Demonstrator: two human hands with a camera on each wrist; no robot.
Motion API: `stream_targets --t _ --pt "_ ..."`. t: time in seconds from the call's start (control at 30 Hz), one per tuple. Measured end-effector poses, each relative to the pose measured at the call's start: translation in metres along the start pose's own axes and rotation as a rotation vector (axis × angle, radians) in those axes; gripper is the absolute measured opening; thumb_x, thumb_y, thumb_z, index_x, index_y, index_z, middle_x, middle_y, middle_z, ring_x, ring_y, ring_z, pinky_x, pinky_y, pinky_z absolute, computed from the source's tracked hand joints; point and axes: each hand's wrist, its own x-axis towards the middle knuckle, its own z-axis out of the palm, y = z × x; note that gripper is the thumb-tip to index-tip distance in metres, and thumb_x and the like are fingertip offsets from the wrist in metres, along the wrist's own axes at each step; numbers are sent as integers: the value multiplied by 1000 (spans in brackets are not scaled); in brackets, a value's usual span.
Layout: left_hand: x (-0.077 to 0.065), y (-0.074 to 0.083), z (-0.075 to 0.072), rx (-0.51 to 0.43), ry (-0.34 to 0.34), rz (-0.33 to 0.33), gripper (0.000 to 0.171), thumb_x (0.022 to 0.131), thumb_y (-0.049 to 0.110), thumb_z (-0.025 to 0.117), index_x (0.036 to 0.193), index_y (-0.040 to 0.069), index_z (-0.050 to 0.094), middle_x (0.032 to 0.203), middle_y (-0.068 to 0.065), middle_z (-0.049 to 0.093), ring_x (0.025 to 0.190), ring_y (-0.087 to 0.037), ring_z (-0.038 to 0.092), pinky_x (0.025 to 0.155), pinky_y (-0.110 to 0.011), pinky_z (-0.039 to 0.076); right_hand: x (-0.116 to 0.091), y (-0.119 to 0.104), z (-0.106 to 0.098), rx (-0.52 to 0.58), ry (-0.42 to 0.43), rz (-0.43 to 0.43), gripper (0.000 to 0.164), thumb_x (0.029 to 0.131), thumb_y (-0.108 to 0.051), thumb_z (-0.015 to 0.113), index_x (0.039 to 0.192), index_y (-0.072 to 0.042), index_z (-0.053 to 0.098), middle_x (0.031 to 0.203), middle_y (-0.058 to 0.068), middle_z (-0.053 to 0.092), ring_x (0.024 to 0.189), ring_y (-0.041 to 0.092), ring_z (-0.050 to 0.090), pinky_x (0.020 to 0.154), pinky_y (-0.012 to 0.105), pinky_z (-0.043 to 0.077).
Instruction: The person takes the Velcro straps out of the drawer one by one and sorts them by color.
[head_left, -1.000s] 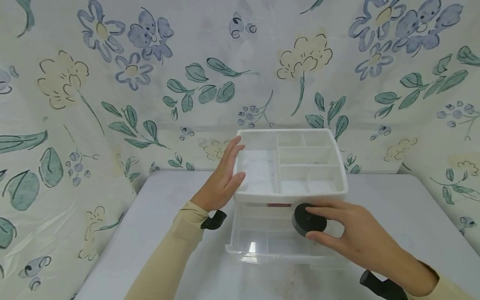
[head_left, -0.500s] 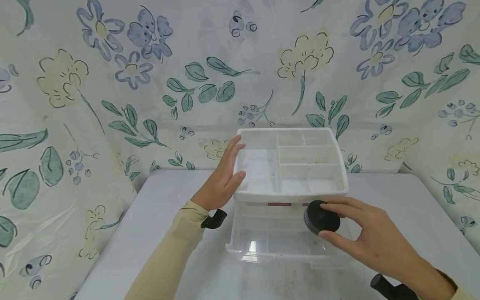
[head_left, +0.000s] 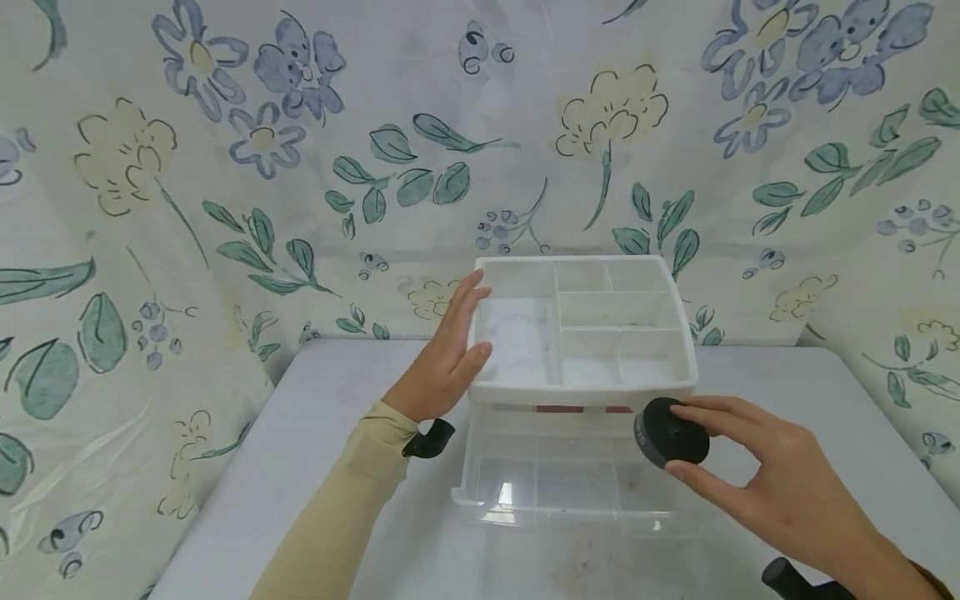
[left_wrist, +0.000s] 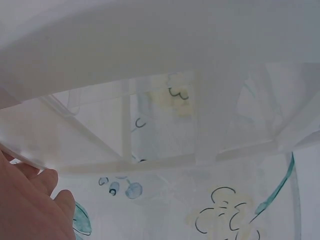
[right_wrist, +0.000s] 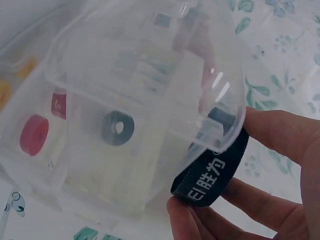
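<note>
A white organizer box (head_left: 517, 387) with a divided top tray stands on the table, and its clear drawer (head_left: 517, 475) sticks out at the front. My left hand (head_left: 441, 358) rests against the box's left side, fingers mostly straight, fingertips at the rim. My right hand (head_left: 783, 479) pinches a roll of black tape (head_left: 678, 437) between thumb and fingers. White lettering runs along the black band in the right wrist view, where the roll overlaps the clear drawer's corner. The left wrist view shows fingers (left_wrist: 47, 182) at the edge of the white plastic.
Through clear plastic in the right wrist view show a dark grey roll (right_wrist: 119, 137), a red roll (right_wrist: 34, 135) and yellow pieces (right_wrist: 26, 67). A floral cloth (head_left: 420, 83) hangs behind the white table (head_left: 345, 383) and along its sides.
My right hand has moved right with the black tape roll, from over the drawer's middle to its right end. The left hand and the box have stayed put.
</note>
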Motion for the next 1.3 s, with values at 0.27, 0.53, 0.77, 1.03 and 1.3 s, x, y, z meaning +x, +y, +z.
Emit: stream_targets --t 0.27,0.53,0.77,1.03,1.3 --pt "0 -1 1 -4 6 9 62 99 23 39 155 5 19 168 0 -1 154 -20 5 122 -54 14 -1 7 -8 -57 35 13 51 69 -25 92 116 -16 74 117 -1 70 99 25 69 87 -1 37" --pt "0 -2 2 -13 5 2 62 99 22 39 156 6 19 169 1 -1 154 -19 5 122 -55 15 -7 19 -12 -96 80 57 55 69 -20 91 120 -13 72 116 5 70 94 18 66 84 -2 33" --pt "-1 -3 2 -10 9 13 62 99 22 39 156 6 20 168 1 -1 154 -19 6 122 -54 15 -11 29 -14 -111 132 47 56 68 -15 90 120 -13 71 114 5 71 89 -6 53 83 3 34" --pt "-2 -3 1 -5 11 15 62 100 23 38 156 5 20 169 0 -1 154 -19 4 122 -52 13 -9 43 -9 -153 159 39 56 68 -14 88 121 -9 69 113 12 70 86 23 63 81 5 36" --pt "-2 -2 1 -5 6 11 62 99 23 38 156 5 19 169 0 -1 154 -19 5 122 -52 14 -5 65 0 -152 191 3 54 65 -11 87 115 -4 69 109 14 70 85 18 59 77 12 40"
